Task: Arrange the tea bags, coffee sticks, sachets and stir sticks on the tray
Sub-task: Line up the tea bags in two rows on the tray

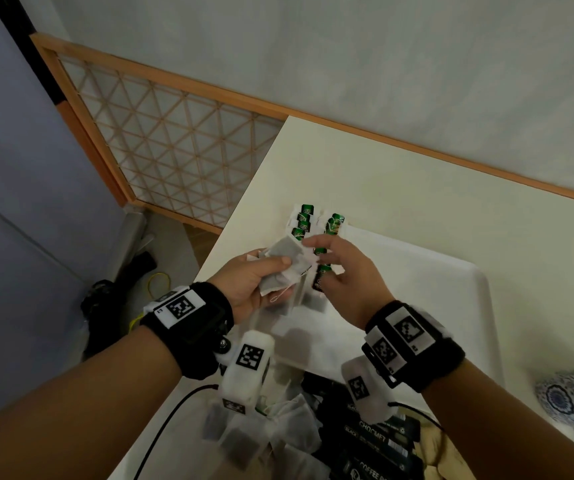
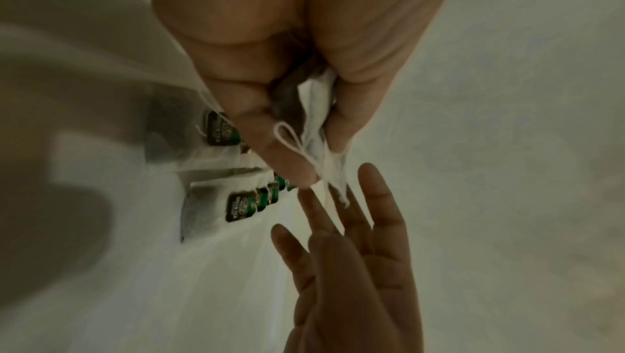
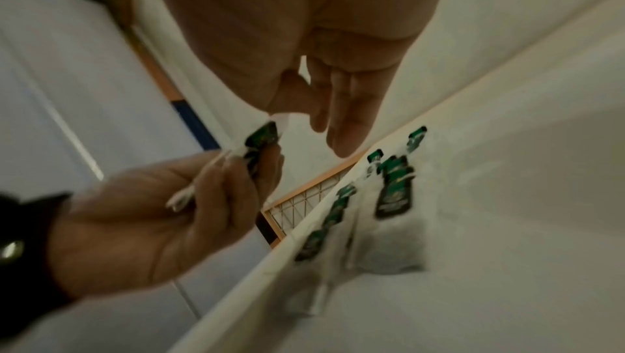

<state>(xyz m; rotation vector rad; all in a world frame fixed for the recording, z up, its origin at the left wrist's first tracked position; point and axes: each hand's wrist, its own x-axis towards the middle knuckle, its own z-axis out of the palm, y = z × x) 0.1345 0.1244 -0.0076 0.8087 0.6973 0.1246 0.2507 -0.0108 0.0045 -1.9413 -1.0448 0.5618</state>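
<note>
My left hand (image 1: 271,271) grips a bundle of grey tea bags (image 1: 283,249) with white strings, held above the near left corner of the white tray (image 1: 482,289). In the left wrist view the fingers (image 2: 270,145) curl round the bundle (image 2: 314,107). My right hand (image 1: 317,260) reaches in from the right; its straight fingertips (image 2: 338,209) touch the bundle's loose end and strings. Two rows of tea bags with green tags (image 1: 301,220) (image 3: 392,195) lie on the tray's far left part.
A heap of loose tea bags (image 1: 278,431) and black coffee sticks (image 1: 379,438) lies near me on the cream table (image 1: 382,174). A blue-and-white cup (image 1: 569,396) stands at the right. The table's left edge drops to the floor beside a lattice screen (image 1: 174,150).
</note>
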